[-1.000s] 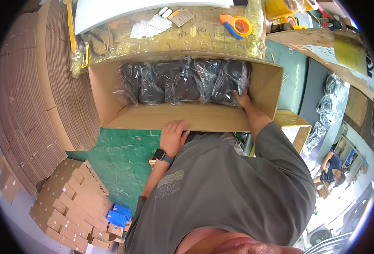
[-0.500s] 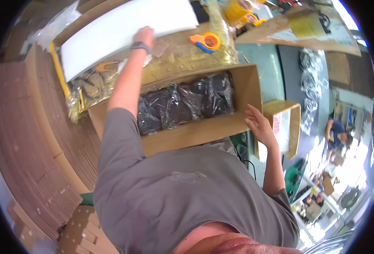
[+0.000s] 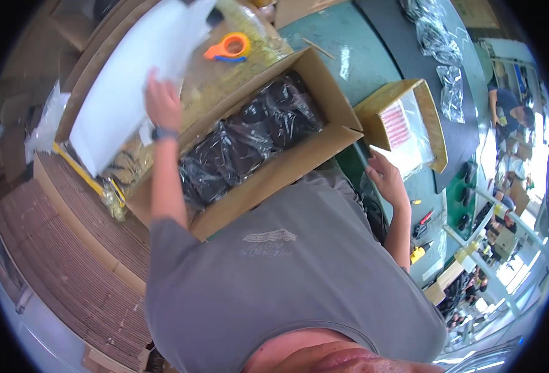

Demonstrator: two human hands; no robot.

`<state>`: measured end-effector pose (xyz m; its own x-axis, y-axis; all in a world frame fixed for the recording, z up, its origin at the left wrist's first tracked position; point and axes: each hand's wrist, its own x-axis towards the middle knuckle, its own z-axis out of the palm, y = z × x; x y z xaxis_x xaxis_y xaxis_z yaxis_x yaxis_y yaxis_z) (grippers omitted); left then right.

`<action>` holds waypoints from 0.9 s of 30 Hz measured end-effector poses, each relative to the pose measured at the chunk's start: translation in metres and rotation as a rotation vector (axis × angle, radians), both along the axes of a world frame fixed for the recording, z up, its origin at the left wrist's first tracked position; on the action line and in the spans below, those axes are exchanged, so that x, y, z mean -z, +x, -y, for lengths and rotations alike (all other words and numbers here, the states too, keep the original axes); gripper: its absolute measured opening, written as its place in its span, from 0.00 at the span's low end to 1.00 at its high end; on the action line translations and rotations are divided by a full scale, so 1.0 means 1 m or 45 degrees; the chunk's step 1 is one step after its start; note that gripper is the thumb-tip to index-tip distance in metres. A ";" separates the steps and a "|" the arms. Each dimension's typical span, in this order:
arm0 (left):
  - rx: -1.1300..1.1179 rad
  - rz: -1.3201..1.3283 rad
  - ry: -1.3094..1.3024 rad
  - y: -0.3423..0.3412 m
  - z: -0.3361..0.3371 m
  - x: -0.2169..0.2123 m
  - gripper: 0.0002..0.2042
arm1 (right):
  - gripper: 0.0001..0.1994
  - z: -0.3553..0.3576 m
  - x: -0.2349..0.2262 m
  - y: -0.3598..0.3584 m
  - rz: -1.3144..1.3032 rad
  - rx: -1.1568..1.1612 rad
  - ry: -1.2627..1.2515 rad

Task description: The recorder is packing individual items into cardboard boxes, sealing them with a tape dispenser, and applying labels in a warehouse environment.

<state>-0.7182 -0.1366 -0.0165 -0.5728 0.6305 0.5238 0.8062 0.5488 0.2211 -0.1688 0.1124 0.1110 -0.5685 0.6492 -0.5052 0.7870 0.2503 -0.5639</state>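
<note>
My left hand (image 3: 163, 102), slightly blurred, is closed on the near edge of a white foam sheet (image 3: 116, 87) at the upper left. To the right of that hand the sheet looks thin and raised. Directly in front of my body an open cardboard box (image 3: 268, 180) sits at a slant. Black items wrapped in clear plastic (image 3: 249, 137) fill it in a row; their kind is hidden. My right hand (image 3: 385, 174) hovers beside the box's right corner, fingers loosely apart and nothing in them.
Beyond the box lies an orange tape dispenser (image 3: 231, 46). A small open carton (image 3: 433, 118) holding printed sheets stands on the green table (image 3: 361, 50). Flat cardboard (image 3: 69, 261) is stacked at left. Plastic-wrapped items (image 3: 439, 56) lie at far right, with a person (image 3: 507, 115) beyond.
My view has turned. My left hand has shifted left and nearer along the white foam sheet, and the sheet's right part has lifted. My right hand stays near the box corner.
</note>
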 end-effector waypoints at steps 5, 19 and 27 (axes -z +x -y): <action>0.659 0.599 -0.392 0.259 -0.019 0.080 0.20 | 0.24 -0.107 0.011 0.021 -0.175 0.027 0.038; -0.267 1.129 -0.347 0.322 -0.179 0.033 0.18 | 0.49 -0.648 0.240 0.252 0.104 0.798 0.934; -0.089 0.997 -0.076 0.378 -0.370 -0.066 0.15 | 0.58 -0.750 0.267 0.242 0.626 0.937 0.405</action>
<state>-0.3402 0.2337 0.0497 -0.8006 0.5936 -0.0818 0.3913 0.6214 0.6788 0.0735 0.8623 -0.1557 0.2699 0.9094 -0.3165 0.9403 -0.3197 -0.1166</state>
